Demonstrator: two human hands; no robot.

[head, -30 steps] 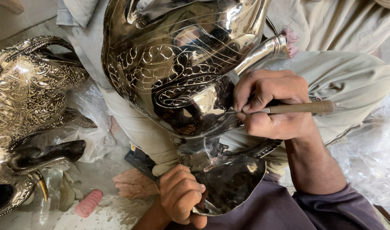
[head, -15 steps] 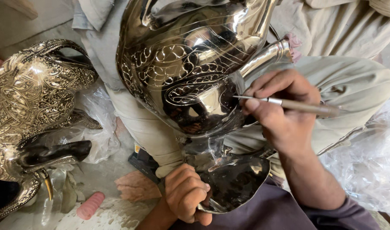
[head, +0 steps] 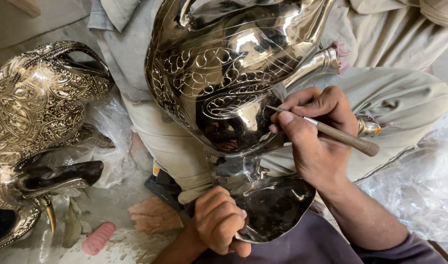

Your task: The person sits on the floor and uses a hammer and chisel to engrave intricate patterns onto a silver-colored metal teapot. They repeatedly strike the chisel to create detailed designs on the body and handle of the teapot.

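A large shiny silver metal vessel [head: 233,73] rests on my lap, its belly engraved with scroll patterns. My right hand [head: 317,132] grips a wooden-handled engraving tool [head: 331,132] like a pen, its metal tip touching the vessel's surface just right of the engraved band. My left hand [head: 219,222] is closed around the edge of the vessel's flared foot [head: 275,210] at the bottom, steadying it. The vessel's spout [head: 317,63] points up to the right.
A second, fully engraved metal vessel [head: 38,112] lies at the left on clear plastic wrap [head: 106,146]. A pink ribbed cylinder [head: 97,238] and a reddish stone block [head: 153,215] sit on the floor. Crumpled plastic [head: 419,181] lies at the right.
The view has shifted so the vessel sits further right. My right hand changed its grip and brought the tool's tip down onto the vessel's surface. The left hand kept its hold.
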